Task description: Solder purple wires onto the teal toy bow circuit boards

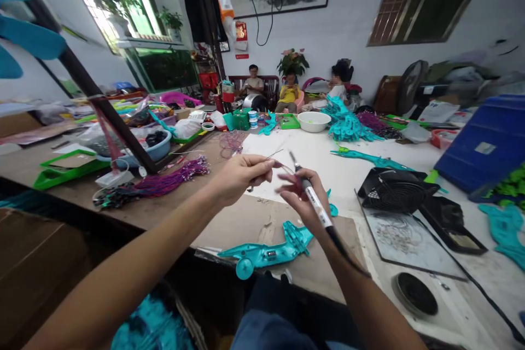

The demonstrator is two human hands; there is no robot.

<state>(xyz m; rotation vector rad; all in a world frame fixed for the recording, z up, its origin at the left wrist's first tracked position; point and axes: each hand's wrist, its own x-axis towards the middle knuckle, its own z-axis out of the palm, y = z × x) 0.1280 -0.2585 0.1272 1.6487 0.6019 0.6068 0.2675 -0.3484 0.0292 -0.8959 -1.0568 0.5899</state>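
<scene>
One wire (pixel 276 153), pinched in the left hand (pixel 244 178), one end past the fingers; one soldering iron (pixel 316 205), gripped in the right hand (pixel 305 197); one teal plastic piece (pixel 268 254), on the table (pixel 221 229) below.

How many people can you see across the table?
3: a person in beige at left, a person in yellow in the middle, a person in white at right. Others may be hidden.
</scene>
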